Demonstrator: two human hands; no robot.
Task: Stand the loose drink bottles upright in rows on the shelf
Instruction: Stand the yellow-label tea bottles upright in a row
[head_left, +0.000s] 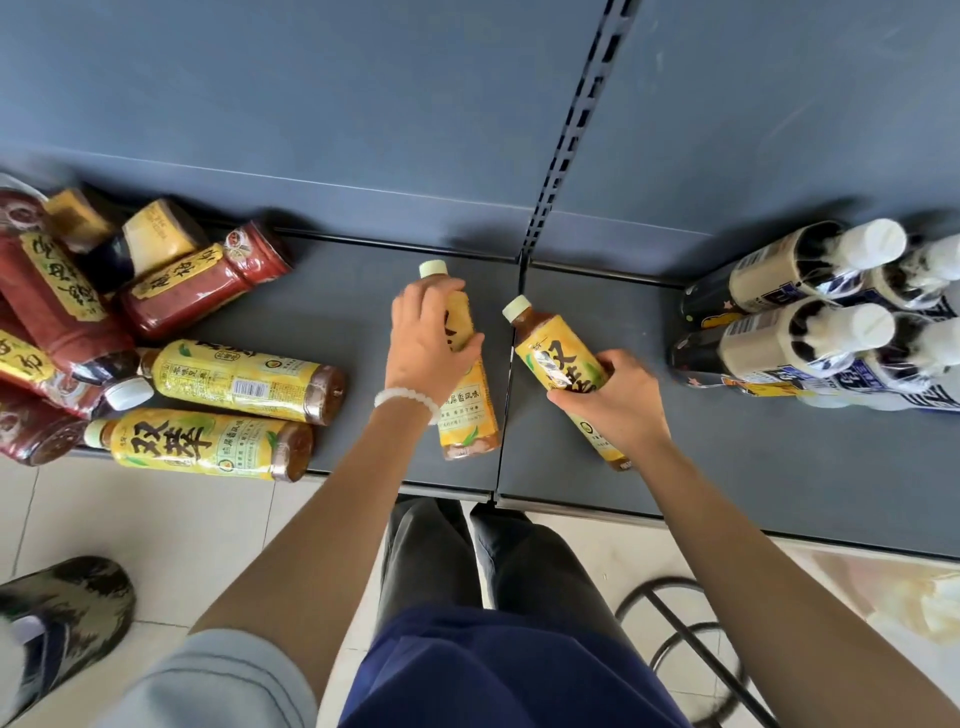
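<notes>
My left hand (428, 332) grips a yellow-labelled tea bottle (467, 410) around its upper body, its pale cap pointing toward the back of the grey shelf (337, 312). My right hand (615, 397) grips a second yellow tea bottle (558, 358) around its middle; the cap tilts up and to the left. Two more yellow tea bottles (234, 379) (197, 444) lie on their sides at the shelf's front left. Several red-labelled bottles (208, 283) lie in a loose heap at the far left.
Several white-capped bottles with blue and cream labels (810, 322) stand grouped at the shelf's right. A slotted upright (566, 150) divides the back panel. A black stool frame (675, 639) and a sandalled foot (67, 618) are on the tiled floor below.
</notes>
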